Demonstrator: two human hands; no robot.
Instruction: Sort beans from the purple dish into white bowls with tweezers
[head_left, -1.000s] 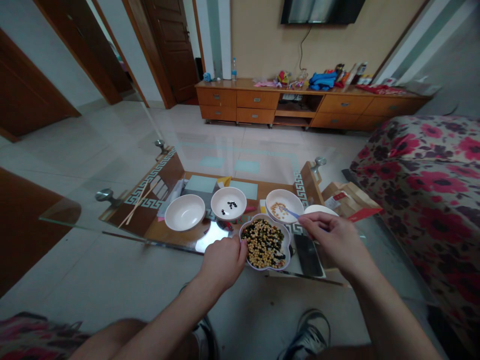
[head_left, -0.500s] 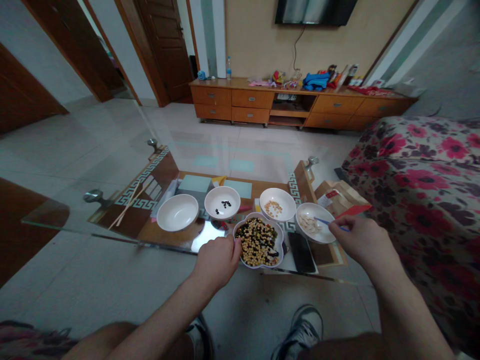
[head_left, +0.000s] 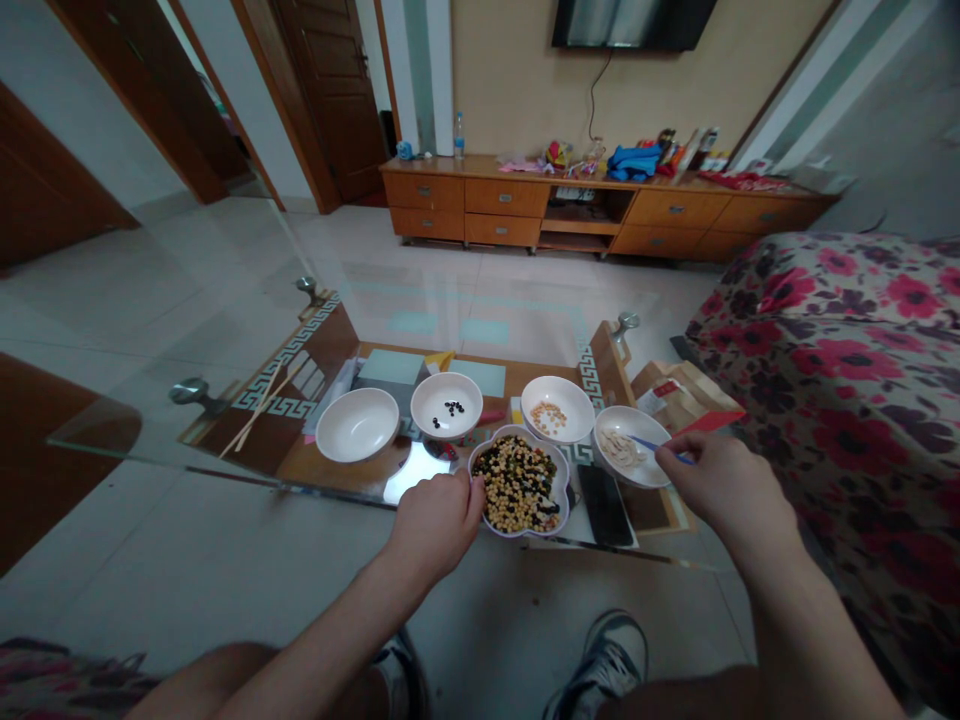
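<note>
My left hand (head_left: 439, 520) is closed on the left rim of a scalloped white dish (head_left: 564, 490), filled with mixed yellow and black beans. My right hand (head_left: 724, 485) pinches a slim blue utensil (head_left: 649, 446); whether it is a spoon or tweezers I cannot tell. Its tip reaches into the rightmost white bowl (head_left: 654, 476), among flat pale pieces (head_left: 621, 450). Behind the dish, one white bowl (head_left: 574, 392) holds some yellow beans (head_left: 548, 418), and another (head_left: 442, 386) holds several black beans (head_left: 453, 408). An oval-looking white bowl (head_left: 357, 425) at the left has nothing in it.
Everything stands on a glass table (head_left: 480, 300) with a wooden shelf beneath. A dark phone (head_left: 604, 505) lies near the front edge. Chopsticks (head_left: 259, 410) are at the left, a brown paper bag (head_left: 686, 395) at the right. A flowered sofa (head_left: 847, 340) borders the right side.
Hardly anything differs. The view has shifted slightly; my left hand keeps its grip on the dish and my right hand still has the blue utensil in the rightmost bowl.
</note>
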